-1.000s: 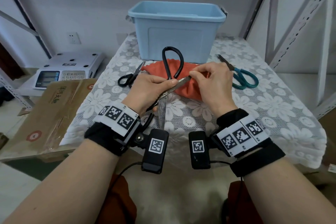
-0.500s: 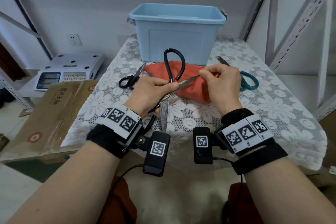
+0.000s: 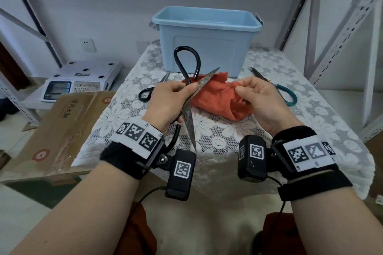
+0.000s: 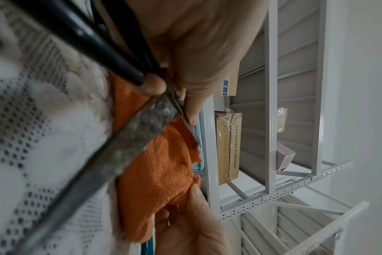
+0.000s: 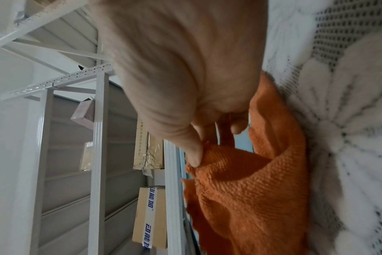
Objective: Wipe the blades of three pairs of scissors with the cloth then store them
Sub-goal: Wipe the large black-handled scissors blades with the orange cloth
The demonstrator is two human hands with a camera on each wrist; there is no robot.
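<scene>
The right hand (image 3: 262, 100), pinching the cloth (image 3: 215, 97), has slid off the large scissors (image 3: 189, 97) gripped open by the left hand (image 3: 169, 102); one blade pass done

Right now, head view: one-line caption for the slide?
Left hand holds open black scissors; right hand pinches orange cloth, clear of the blades.

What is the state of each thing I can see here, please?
large black scissors: blades open, gripped by left hand
orange cloth: crumpled, pinched by right hand
small black scissors: lying on table
green scissors: lying on table
blue bin: lid off
</scene>
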